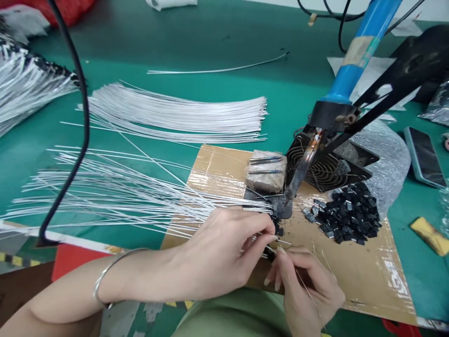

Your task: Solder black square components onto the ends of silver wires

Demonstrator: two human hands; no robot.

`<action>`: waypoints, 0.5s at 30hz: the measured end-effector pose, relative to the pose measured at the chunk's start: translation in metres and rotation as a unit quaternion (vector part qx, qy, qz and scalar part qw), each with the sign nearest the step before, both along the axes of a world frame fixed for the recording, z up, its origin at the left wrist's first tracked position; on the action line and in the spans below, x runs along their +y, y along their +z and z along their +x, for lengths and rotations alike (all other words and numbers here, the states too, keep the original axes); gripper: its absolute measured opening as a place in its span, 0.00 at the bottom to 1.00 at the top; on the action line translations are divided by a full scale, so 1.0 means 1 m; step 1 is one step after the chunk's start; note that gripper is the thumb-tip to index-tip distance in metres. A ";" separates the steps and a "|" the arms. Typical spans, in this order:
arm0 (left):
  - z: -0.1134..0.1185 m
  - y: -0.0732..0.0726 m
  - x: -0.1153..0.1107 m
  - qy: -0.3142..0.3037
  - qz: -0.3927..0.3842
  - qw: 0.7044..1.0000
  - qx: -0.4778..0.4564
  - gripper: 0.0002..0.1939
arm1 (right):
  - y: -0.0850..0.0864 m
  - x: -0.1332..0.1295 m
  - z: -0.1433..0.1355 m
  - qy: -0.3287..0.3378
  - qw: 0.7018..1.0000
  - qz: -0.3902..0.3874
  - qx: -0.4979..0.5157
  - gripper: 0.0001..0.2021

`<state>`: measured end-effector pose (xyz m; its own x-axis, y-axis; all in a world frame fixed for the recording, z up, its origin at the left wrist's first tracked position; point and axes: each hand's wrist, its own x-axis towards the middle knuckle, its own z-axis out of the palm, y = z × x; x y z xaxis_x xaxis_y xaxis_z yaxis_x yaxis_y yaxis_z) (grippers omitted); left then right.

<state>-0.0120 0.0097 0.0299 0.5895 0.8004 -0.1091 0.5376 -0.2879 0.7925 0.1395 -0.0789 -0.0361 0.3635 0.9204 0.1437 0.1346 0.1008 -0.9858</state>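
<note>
My left hand (229, 250) is closed in a pinch on a thin white wire (284, 242) whose end sticks out past the fingertips. Close beside it, my right hand (308, 281) is also closed, with a thin strand of solder wire (308, 292) trailing from it over the palm. Whether its fingertips grip anything else is hidden. Many white wires (133, 187) fan out leftward from beneath my left hand. Above both hands, a soldering iron (305, 164) with a blue handle points its tip down at a small dark block (282, 208).
A cardboard sheet (372, 276) lies on the green table, bearing a pile of black connectors (351, 213). A fan (321, 164) stands behind the iron. A wire bundle (182, 112), a phone (425, 157) and a yellow piece (430, 235) lie around. A black cable (82, 107) hangs at left.
</note>
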 end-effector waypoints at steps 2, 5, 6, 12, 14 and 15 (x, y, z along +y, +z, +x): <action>0.000 -0.001 -0.002 0.002 0.014 1.000 0.005 0.11 | 0.000 0.001 -0.002 0.002 1.000 -0.011 0.023 0.08; 0.002 0.000 0.002 0.014 -0.048 0.999 -0.007 0.09 | -0.002 0.002 0.002 0.013 0.998 0.030 -0.044 0.06; 0.002 0.001 0.006 0.017 -0.087 0.996 -0.016 0.08 | -0.003 0.002 0.005 0.013 0.994 0.059 -0.087 0.06; 0.003 0.002 0.024 -0.013 -0.299 0.952 -0.062 0.10 | -0.003 -0.003 0.021 0.038 0.917 0.183 -0.352 0.13; 0.002 0.002 0.021 -0.015 -0.260 0.965 -0.039 0.10 | -0.003 -0.005 0.020 0.023 0.924 0.175 -0.340 0.12; 0.002 0.001 0.018 -0.011 -0.215 0.976 -0.023 0.10 | -0.002 -0.005 0.017 0.016 0.941 0.154 -0.300 0.11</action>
<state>-0.0099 0.0273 0.0312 0.6177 0.6740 -0.4052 0.4962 0.0656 0.8657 0.1570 -0.0842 -0.0384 0.1052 0.8108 0.5757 0.6497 0.3822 -0.6571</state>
